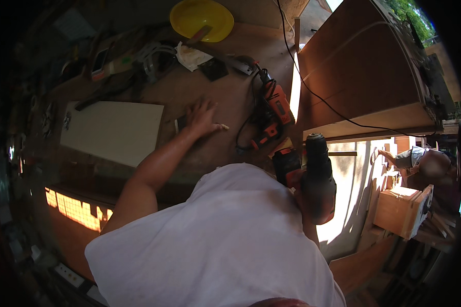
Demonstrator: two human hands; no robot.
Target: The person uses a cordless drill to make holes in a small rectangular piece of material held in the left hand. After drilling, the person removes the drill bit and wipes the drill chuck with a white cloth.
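Observation:
My left hand (pixel 202 120) lies on the brown workbench (pixel 225 102) with its fingers spread, and it holds nothing I can see. A small pale piece (pixel 224 127) shows at its thumb side. Just left of the wrist is a small dark piece with a light edge (pixel 179 124). Close to my body on the right, my right hand (pixel 303 202) grips a black and red cordless drill (pixel 318 179), whose body hides most of the fingers. Its battery (pixel 287 161) juts to the left. An orange and black corded power tool (pixel 277 105) lies on the bench between my hands.
A pale flat panel (pixel 115 128) lies at the left. Farther back are a yellow hard hat (pixel 197 23), a handsaw (pixel 223 59) and a white crumpled packet (pixel 192 56). A large wooden cabinet (pixel 358 66) stands at right, a black cable (pixel 317 94) across it. Another person (pixel 415 158) works beyond.

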